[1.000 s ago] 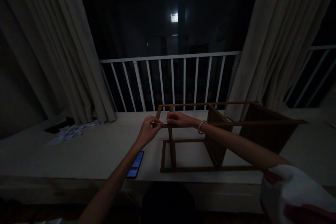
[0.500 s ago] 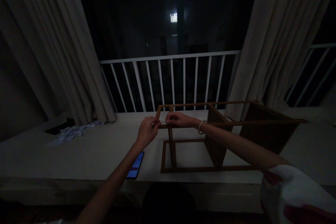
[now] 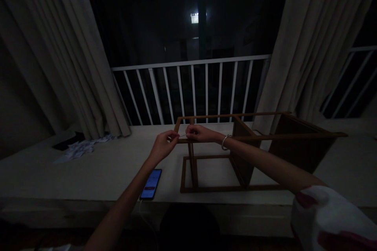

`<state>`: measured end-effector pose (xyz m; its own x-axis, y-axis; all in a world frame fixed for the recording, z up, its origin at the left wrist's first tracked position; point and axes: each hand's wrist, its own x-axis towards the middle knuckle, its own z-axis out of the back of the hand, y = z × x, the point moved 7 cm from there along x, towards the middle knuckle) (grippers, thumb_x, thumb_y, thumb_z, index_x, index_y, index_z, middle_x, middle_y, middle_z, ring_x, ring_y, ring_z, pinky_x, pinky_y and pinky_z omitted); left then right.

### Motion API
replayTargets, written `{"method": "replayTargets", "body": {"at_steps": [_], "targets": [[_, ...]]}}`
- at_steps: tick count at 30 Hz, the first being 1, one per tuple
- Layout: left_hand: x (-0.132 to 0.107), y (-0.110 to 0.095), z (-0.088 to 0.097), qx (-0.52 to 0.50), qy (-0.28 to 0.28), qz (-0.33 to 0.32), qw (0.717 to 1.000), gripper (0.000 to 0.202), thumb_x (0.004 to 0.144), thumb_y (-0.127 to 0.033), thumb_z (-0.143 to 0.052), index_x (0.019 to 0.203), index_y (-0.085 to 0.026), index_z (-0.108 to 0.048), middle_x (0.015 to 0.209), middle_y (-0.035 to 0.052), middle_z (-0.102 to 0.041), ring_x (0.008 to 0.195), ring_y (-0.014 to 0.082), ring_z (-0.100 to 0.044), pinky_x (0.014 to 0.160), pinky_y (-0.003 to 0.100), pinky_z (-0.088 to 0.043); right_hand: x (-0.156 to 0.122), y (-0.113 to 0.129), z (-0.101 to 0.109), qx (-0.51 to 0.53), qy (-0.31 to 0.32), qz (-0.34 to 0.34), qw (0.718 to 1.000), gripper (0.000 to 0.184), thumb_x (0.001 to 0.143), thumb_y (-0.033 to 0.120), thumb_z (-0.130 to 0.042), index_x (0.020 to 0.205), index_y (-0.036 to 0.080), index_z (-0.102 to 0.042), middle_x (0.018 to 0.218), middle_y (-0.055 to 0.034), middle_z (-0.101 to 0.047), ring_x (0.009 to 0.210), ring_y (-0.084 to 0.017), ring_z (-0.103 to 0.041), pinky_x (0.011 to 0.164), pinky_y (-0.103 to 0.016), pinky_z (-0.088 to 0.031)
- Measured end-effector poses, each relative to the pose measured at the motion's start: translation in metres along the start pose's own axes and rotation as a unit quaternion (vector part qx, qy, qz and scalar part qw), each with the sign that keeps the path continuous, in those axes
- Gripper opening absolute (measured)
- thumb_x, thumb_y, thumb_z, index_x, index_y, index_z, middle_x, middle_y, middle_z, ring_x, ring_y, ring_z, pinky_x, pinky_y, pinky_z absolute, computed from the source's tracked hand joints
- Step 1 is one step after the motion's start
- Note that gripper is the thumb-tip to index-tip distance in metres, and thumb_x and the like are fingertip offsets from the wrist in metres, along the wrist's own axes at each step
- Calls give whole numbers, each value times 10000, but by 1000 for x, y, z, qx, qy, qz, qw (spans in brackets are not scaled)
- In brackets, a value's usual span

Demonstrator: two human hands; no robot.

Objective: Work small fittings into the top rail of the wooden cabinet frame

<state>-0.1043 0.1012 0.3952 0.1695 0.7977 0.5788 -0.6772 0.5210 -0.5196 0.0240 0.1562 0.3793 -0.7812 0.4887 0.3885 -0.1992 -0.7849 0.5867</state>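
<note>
A small brown wooden table frame (image 3: pixel 241 138) lies on its side on a pale counter (image 3: pixel 97 172). My left hand (image 3: pixel 163 146) is pinched closed at the frame's upper left corner. My right hand (image 3: pixel 199 133), with a bracelet on the wrist, is closed on the frame's top rail right beside it. A thin light-coloured sliver (image 3: pixel 183 136) runs between the two hands; I cannot make out what it is in the dim light.
A phone (image 3: pixel 150 183) with a lit screen lies near the counter's front edge, a cable trailing from it. Scattered paper scraps (image 3: pixel 79 149) lie at the left. Curtains (image 3: pixel 70 59) hang on both sides, with a white railing (image 3: pixel 191 86) behind.
My left hand has shifted slightly left and away from the right hand, and the thin piece between them shows a little more. The view has drifted slightly.
</note>
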Motion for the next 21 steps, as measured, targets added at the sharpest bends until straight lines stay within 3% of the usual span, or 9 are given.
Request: {"method": "replayTargets", "body": {"at_steps": [10,17,21], "targets": [[-7,-27,-4,-16,0,-30,999,141,713,-243,-502,748,-148,-599,701,15,-626,631,109,-566,625,224,-458,0,8,1,-46,-7,24,999,200,775,313,-470,812,120,-507,758,-21,-516,675,-89,-445,614,-207,-377],[-6,-23,-5,-8,1,-17,1000,147,720,-233,-496,782,-149,-599,735,20,-627,651,113,-572,633,228,-459,0,5,2,-29,-3,-5,1000,255,757,357,-488,805,110,-530,746,-20,-536,667,-85,-466,602,-199,-386],[-6,-21,-2,18,0,-41,999,145,733,-199,-470,804,-158,-590,771,25,-620,710,126,-570,681,248,-453,-2,6,3,1,-3,-17,1000,291,736,392,-506,777,106,-538,730,-19,-537,651,-84,-473,583,-199,-386]]}}
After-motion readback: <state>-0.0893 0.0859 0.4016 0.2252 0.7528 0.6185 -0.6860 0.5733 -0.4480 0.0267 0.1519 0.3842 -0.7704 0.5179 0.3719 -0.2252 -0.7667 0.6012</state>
